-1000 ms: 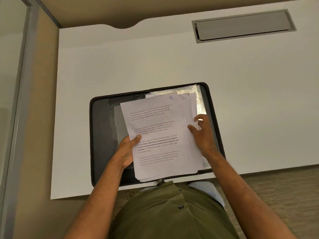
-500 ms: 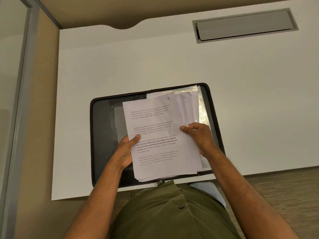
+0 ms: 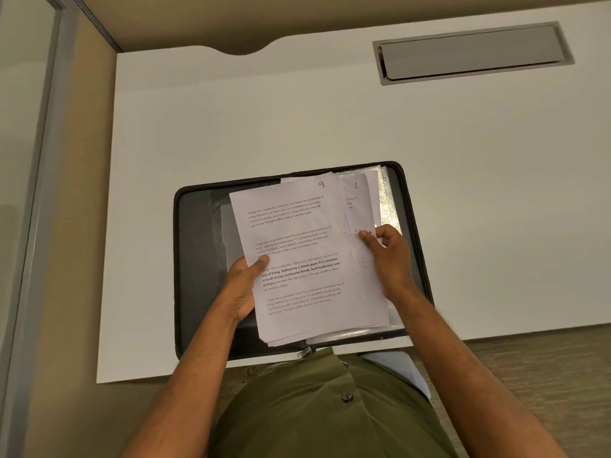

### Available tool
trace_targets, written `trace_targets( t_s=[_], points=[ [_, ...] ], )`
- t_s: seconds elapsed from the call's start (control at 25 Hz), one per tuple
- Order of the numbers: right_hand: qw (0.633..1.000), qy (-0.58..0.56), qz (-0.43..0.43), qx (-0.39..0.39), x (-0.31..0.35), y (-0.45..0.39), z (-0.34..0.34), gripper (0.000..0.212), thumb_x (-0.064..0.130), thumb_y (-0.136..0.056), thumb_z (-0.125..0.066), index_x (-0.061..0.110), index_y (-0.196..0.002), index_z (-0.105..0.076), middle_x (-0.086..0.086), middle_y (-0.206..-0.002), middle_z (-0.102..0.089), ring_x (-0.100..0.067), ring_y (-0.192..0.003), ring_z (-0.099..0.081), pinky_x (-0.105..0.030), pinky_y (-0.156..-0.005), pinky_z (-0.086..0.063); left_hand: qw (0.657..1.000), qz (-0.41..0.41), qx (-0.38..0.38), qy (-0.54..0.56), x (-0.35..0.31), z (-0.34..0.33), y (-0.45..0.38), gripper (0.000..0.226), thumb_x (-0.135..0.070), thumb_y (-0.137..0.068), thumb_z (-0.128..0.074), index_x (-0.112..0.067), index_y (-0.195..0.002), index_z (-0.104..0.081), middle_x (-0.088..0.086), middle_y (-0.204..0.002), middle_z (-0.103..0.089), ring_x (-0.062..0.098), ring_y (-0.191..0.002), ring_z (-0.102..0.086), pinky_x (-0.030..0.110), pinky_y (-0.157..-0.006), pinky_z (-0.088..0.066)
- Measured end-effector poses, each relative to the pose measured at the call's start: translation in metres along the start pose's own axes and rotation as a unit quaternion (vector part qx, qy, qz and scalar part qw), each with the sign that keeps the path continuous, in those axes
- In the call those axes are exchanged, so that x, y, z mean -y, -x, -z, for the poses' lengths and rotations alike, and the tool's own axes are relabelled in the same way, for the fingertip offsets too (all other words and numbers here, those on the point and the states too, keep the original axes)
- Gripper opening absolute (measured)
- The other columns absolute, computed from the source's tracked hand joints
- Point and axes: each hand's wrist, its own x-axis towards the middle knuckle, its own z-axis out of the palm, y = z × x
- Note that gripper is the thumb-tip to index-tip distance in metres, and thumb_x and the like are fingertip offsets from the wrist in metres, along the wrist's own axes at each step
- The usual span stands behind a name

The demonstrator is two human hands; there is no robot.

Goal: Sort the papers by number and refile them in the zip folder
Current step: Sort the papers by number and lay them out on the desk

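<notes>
Paper stack (image 3: 307,259) sits fanned in both hands above the open black zip folder (image 3: 195,259), which lies flat at the near edge of the white worktop (image 3: 264,120). Top sheet is marked 9 at its top right; sheet behind it at 2 o'clock shows a 1.

Left hand (image 3: 243,285) holds the stack's left edge, thumb on top, fingers underneath and hidden. Right hand (image 3: 388,259) pinches the right-edge sheets, thumb on top, fingers curled behind.

Risks, my read:
- Stack is loose and skewed, bottom edges uneven. Easing either pinch while leafing likely lets sheets slide out toward 6 o'clock, off the worktop edge onto the lap.
- Numbers are small, corner-only, mostly covered. Easy to misread or skip one, so order ends up wrong.
- Thin sheets can cling, two pulled as one.

Around: clear plastic sleeve (image 3: 386,196) glints inside the folder at 2 o'clock; zipper pull (image 3: 304,352) hangs at 6 o'clock; grey cable hatch (image 3: 469,51) sits well apart at 1 o'clock. Glass partition (image 3: 23,160) at 9 o'clock. Nothing blocks the worktop beside the folder for laying sheets out.
</notes>
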Motion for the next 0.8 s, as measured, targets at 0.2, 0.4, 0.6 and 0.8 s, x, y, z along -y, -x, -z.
trace_targets(
  t_s=[0.2,0.4,0.6,0.8],
  points=[
    [0.993,0.02,0.102,0.063,0.025,-0.009,-0.014,0.011,0.025,-0.107,-0.059,0.015,-0.103,-0.054,-0.005,-0.11,-0.068,-0.014,-0.094,-0.07,-0.021,-0.071,-0.055,0.998,-0.059,0.007,0.014,-0.008,0.0,-0.001,0.049,-0.003,-0.102,-0.054,-0.016,-0.149,-0.046,0.011,-0.141,-0.063,0.033,-0.127,-0.063,0.057,-0.103,-0.052],
    [0.981,0.028,0.154,0.117,0.049,-0.029,-0.033,0.004,0.028,-0.109,-0.053,0.028,-0.111,-0.056,-0.004,-0.113,-0.066,-0.026,-0.102,-0.07,-0.039,-0.082,-0.062,0.997,-0.064,0.033,0.031,-0.028,-0.002,-0.002,0.041,-0.004,-0.105,-0.049,-0.008,-0.146,-0.05,0.014,-0.143,-0.061,0.033,-0.131,-0.06,0.055,-0.11,-0.047],
    [0.973,0.058,0.197,0.104,0.072,-0.044,-0.053,0.008,0.024,-0.11,-0.051,0.021,-0.116,-0.056,0.005,-0.109,-0.066,-0.005,-0.097,-0.066,-0.018,-0.08,-0.055,0.996,-0.085,0.007,0.033,-0.045,0.006,-0.01,0.035,-0.005,-0.104,-0.049,-0.006,-0.139,-0.056,0.016,-0.135,-0.067,0.035,-0.126,-0.062,0.05,-0.104,-0.053],
    [0.969,0.085,0.212,0.093,0.084,-0.079,-0.074,0.01,0.024,-0.109,-0.054,0.014,-0.108,-0.056,0.002,-0.096,-0.065,-0.004,-0.081,-0.062,-0.02,-0.069,-0.052,0.994,-0.094,-0.045,0.04,-0.06,0.024,-0.024,0.03,-0.006,-0.103,-0.054,-0.007,-0.132,-0.062,0.014,-0.129,-0.07,0.033,-0.119,-0.067,0.047,-0.096,-0.058]
  ],
)
